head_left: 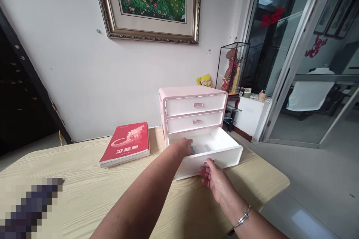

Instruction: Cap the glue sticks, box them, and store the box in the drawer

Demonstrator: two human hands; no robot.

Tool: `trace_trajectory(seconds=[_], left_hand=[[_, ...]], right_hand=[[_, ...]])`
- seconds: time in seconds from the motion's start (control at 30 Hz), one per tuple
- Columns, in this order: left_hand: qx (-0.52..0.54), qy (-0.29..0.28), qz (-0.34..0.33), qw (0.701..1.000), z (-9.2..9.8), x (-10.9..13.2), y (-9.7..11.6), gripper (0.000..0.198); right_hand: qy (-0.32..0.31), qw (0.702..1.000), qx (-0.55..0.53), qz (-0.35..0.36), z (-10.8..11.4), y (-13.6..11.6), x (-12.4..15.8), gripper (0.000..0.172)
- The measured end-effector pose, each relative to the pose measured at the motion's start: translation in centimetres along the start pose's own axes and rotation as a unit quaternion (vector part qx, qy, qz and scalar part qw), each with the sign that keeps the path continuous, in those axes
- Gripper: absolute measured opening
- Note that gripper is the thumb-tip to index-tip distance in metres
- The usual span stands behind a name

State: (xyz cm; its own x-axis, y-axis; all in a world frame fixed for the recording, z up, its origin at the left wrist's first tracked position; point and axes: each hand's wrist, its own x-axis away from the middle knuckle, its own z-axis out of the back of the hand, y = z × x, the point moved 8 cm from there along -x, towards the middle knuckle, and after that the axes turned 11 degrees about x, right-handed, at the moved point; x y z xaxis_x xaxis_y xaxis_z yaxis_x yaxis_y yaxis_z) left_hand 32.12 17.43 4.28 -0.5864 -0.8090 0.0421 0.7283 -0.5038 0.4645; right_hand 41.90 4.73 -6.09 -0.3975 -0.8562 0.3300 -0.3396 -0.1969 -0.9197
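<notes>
A small pink cabinet (193, 92) stands on the table, its bottom white drawer (230, 157) pulled out toward me. My left hand (183, 146) reaches over the drawer front into the left part of the drawer. Its fingers are curled and mostly hidden, with a bit of something teal showing beneath them that I cannot make out. At the front of the drawer, my right hand (214, 179) has its thumb and curled fingers on the drawer's handle. The two upper drawers (179, 107) are closed, each with a pink handle.
A thick red book (127, 142) lies on the wooden table (84, 183) left of the cabinet. Behind the cabinet show a yellow packet (206, 80) and a glass display case (244, 59). A blurred-out dark shape (30, 209) covers the lower left.
</notes>
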Motion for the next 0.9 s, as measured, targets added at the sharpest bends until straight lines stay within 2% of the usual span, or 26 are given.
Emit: trace_trajectory(seconds=[0.1, 0.2, 0.27, 0.33, 0.37, 0.43, 0.5, 0.63, 0.77, 0.83, 0.9], left_hand=[[0.028, 0.022, 0.008, 0.999, 1.6, 0.7, 0.0, 0.068], [0.061, 0.098, -0.007, 0.993, 4.1, 3.3, 0.3, 0.053], [0.08, 0.157, -0.03, 0.984, 5.4, 6.3, 0.4, 0.042], [0.102, 0.209, -0.051, 0.971, 5.7, 10.1, -0.1, 0.039], [0.146, 0.258, -0.088, 0.951, 6.1, 12.4, -0.4, 0.036], [0.204, 0.295, -0.134, 0.924, 5.4, 16.5, -1.7, 0.031], [0.219, 0.289, -0.138, 0.922, 3.9, 19.7, -3.8, 0.028], [0.239, 0.293, -0.056, 0.924, 1.5, 24.1, -10.0, 0.027], [0.271, 0.312, 0.046, 0.909, 0.5, 26.6, -15.3, 0.029], [0.301, 0.318, 0.091, 0.894, 0.2, 27.3, -16.9, 0.033], [0.328, 0.313, 0.116, 0.884, -0.2, 27.4, -17.4, 0.034]], right_hand=[[-0.009, 1.0, -0.012, -0.003, -0.3, -0.2, 0.2, 0.023], [-0.023, 0.999, -0.037, -0.012, -1.0, -0.6, 0.1, 0.022], [-0.027, 0.998, -0.055, -0.017, -1.5, -1.0, -0.5, 0.02], [-0.028, 0.997, -0.068, -0.014, -2.2, -1.5, -1.6, 0.018], [-0.032, 0.997, -0.071, -0.008, -2.7, -1.8, -2.3, 0.018], [-0.045, 0.997, -0.069, 0.007, -3.7, -2.4, -3.7, 0.019], [-0.056, 0.996, -0.059, 0.021, -4.9, -2.9, -5.2, 0.021], [-0.047, 0.997, -0.045, 0.042, -6.7, -4.1, -7.4, 0.024], [-0.028, 0.997, -0.032, 0.058, -7.9, -5.2, -8.5, 0.025], [-0.022, 0.998, -0.025, 0.059, -8.2, -5.5, -8.2, 0.024], [-0.023, 0.998, -0.017, 0.056, -8.5, -5.4, -7.4, 0.023]])
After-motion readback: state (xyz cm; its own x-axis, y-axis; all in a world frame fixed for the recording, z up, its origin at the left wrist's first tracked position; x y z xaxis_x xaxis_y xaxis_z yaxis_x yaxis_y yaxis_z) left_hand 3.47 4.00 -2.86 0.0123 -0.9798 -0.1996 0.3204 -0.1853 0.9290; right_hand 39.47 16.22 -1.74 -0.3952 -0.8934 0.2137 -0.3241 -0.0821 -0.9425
